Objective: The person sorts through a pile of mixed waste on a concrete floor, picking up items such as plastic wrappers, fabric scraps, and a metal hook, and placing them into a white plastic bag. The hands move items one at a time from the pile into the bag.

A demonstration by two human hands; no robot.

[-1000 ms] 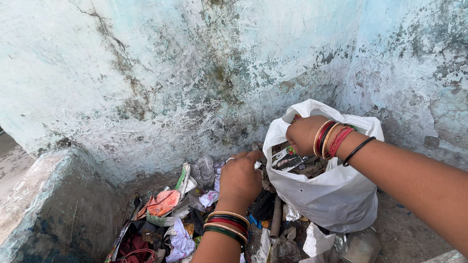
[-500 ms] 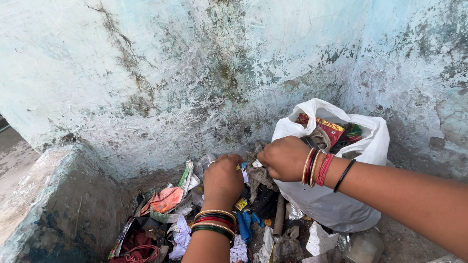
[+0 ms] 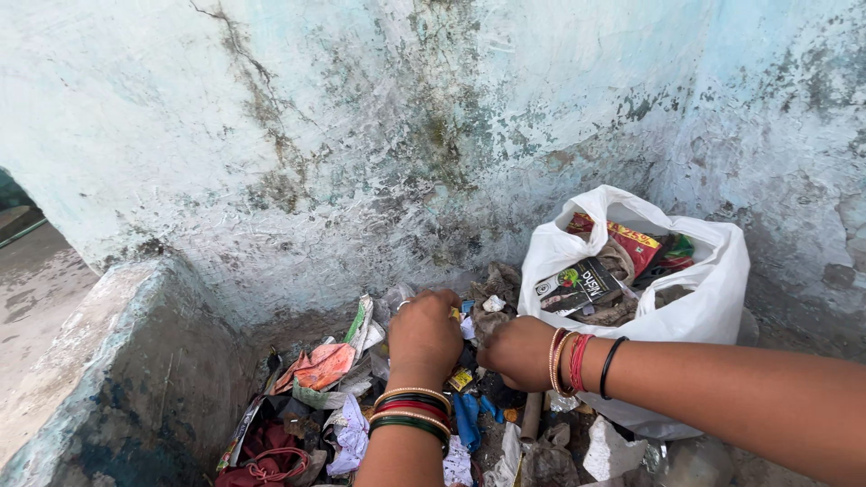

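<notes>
my left hand curled down into litter pile at foot of wall; grip hidden, cannot tell what it holds. my right hand fisted just right of it, contents unseen. scraps look light, soft, crumpled, some slippery; pinch by edges. one white plastic bag stands right, full of wrappers. two hands, one bag.

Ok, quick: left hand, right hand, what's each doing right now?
Left hand: curled down into the litter pile; a grasp cannot be told.
Right hand: closed into the same pile; contents hidden.
</notes>
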